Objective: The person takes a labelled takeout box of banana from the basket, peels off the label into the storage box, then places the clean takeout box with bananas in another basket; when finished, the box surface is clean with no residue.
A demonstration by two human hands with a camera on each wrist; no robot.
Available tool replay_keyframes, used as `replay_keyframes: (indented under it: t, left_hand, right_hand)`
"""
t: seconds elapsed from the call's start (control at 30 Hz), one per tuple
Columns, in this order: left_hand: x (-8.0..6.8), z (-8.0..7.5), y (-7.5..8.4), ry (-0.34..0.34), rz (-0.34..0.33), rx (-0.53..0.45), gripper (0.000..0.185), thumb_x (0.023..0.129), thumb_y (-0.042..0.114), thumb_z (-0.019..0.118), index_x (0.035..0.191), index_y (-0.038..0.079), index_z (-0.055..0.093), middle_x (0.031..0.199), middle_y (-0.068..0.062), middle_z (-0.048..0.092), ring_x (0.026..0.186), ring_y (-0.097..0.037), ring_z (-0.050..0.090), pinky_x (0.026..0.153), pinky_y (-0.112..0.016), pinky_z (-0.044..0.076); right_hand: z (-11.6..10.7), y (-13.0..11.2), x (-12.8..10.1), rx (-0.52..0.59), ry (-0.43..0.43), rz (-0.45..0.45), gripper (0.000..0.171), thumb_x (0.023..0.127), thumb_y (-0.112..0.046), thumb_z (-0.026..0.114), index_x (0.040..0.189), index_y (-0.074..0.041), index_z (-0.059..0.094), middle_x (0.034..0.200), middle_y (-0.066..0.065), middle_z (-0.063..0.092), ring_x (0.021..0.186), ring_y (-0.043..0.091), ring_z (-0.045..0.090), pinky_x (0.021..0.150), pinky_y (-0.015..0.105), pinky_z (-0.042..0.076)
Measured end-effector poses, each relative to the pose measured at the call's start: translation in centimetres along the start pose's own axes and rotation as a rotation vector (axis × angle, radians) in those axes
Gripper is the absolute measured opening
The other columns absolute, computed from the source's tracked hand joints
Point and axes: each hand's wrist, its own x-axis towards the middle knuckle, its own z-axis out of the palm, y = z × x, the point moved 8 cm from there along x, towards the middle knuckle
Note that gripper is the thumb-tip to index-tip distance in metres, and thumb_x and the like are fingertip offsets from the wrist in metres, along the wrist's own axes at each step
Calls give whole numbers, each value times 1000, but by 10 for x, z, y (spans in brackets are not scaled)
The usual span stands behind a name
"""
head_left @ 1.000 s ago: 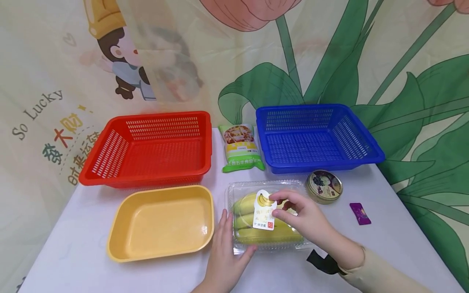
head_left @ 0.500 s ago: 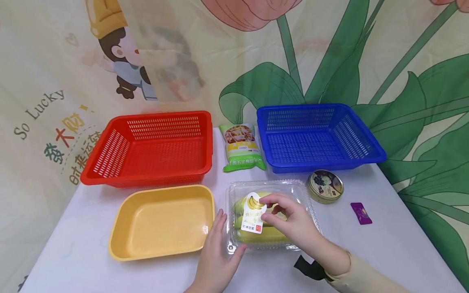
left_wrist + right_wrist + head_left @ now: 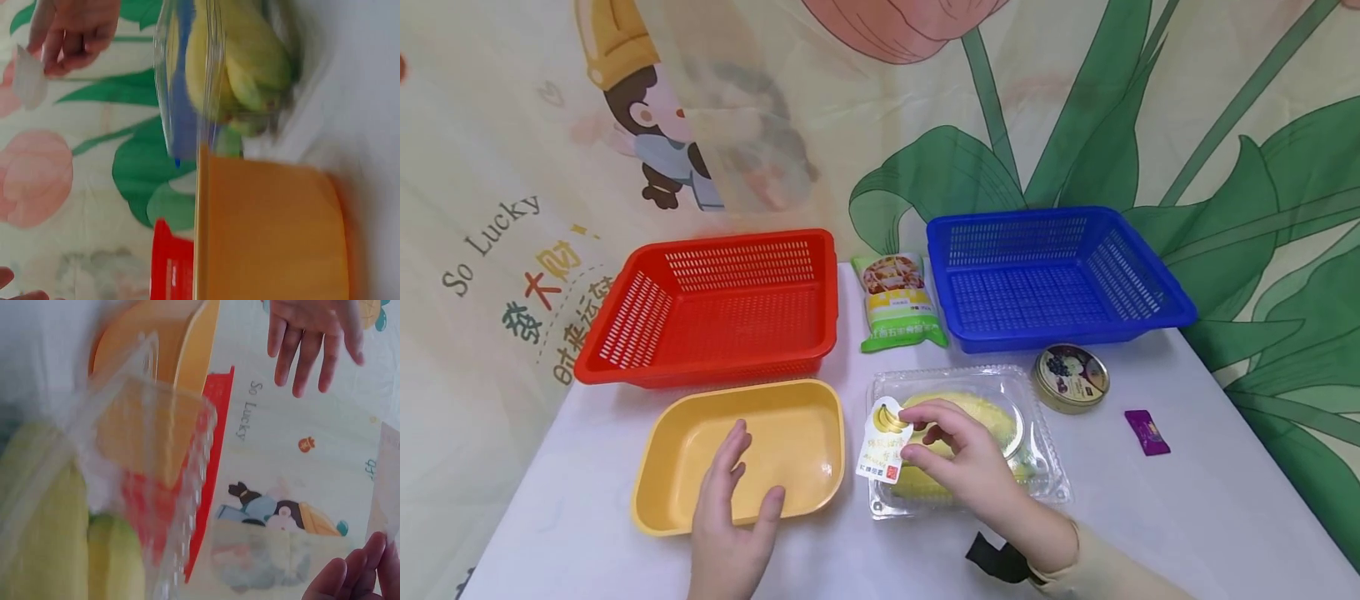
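My right hand pinches the white banana label between thumb and fingertips, holding it just above the left end of the clear box of bananas, which lies on the table in front of the blue basket. My left hand is released — fingers straight, gripping nothing, hovering over the near rim of the yellow tray.

I judge the step in hand to be getting the label clear of the box; the left wrist view shows the bananas' stem ends against the clear wall beside the tray. A next move would call for a steady pinch on the label, and perhaps a flat palm to keep the light box from sliding.

Room is tight on the left, where box and tray sit close together. To the right there is more table — only a round tin and a purple wrapped sweet. The red basket and a green packet stand behind.
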Motion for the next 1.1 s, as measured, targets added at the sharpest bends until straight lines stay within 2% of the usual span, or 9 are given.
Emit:
replay_keyframes:
  t: [0.2,0.33,0.43,0.5,0.57,0.67,0.77,0.93,1.1]
  left_hand:
    - [4,-28,-22,38,-94,107,67,70,-8,67,133,1,43,136,-9,46,119,8,38,94,-2,29]
    - [4,-46,-41,63,-215,210,66,73,-4,67,134,4,42,136,-12,46,119,12,34,93,0,25]
    - [2,-58,-57,57,-329,290,64,79,6,66,137,7,40,139,-11,43,126,4,33,96,0,21]
    - [1,-65,-68,41,-389,322,63,81,11,64,138,8,37,142,-11,39,131,-10,33,105,-10,22]
    - [-1,-72,-79,11,-451,350,63,84,17,62,140,8,34,145,-11,34,133,-25,31,112,-27,23]
    - [-3,-77,-97,-52,-519,366,67,85,21,60,142,5,28,148,-15,26,134,-36,25,110,-50,19]
    - [-6,-79,-116,-153,-597,392,74,87,28,57,145,4,18,151,-18,15,137,-38,18,109,-55,17]
    - [-16,-79,-144,-319,-670,403,89,87,37,56,145,1,-1,150,-23,-3,137,-42,4,107,-59,11]
    - [-22,-71,-158,-426,-666,379,102,83,40,62,143,0,-10,149,-26,-8,137,-44,0,107,-60,9]
  right_hand:
    - [28,-4,-2,-8,-15,-8,28,77,-6,69,104,-2,63,98,10,62,85,11,53,74,23,50]
    - [50,-6,-3,9,-38,-23,28,77,-8,70,104,-4,63,97,7,62,86,14,53,73,22,50]
    - [67,-5,-4,36,-64,-18,29,77,-8,70,105,-5,63,98,7,61,88,17,53,74,21,49]
    - [78,-4,-4,45,-87,-32,30,78,-9,69,106,-5,62,99,7,61,89,18,54,73,21,49]
    - [89,-4,-4,41,-109,-51,31,78,-11,69,108,-5,62,100,7,61,89,18,55,73,20,49]
    - [104,-3,-3,22,-129,-74,32,80,-14,69,110,-6,61,101,7,61,91,18,56,73,19,48]
    - [118,3,-1,20,-131,-45,33,80,-16,68,111,-7,61,102,6,61,93,19,56,75,18,46]
    - [145,17,5,39,-147,45,36,83,-21,66,116,-7,59,107,5,59,97,17,54,78,16,44]
    - [160,20,16,-190,-140,-47,40,84,-27,65,119,-11,57,112,1,57,105,12,50,86,19,43]
